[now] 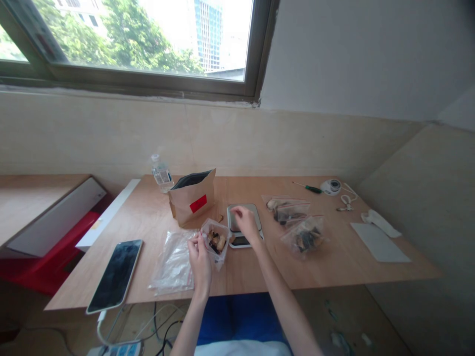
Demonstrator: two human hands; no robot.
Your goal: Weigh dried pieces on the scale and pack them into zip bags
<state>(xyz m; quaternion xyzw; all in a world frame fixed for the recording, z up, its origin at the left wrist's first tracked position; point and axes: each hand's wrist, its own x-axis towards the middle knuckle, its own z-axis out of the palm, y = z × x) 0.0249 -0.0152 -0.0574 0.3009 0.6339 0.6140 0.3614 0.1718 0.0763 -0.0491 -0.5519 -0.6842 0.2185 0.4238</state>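
My left hand (200,259) grips a clear plastic container (224,253), tilted toward me, with brown and dark dried pieces (216,241) inside. My right hand (245,223) is over the silver plate of a small digital scale (253,210), its fingers pinched together; whatever they hold, if anything, is too small to make out. A small brown piece (220,217) lies on the table between the scale and an open kraft paper pouch (181,205) with a red label. Clear plastic zip bags (172,267) lie flat beside my left hand.
Filled zip bags (306,240) lie right of the scale. A water bottle (162,175) stands behind the pouch. A tablet (117,274) with a cable is at the left edge. Farther right are a screwdriver (313,189), a white dome camera (330,187) and a white sheet (378,242).
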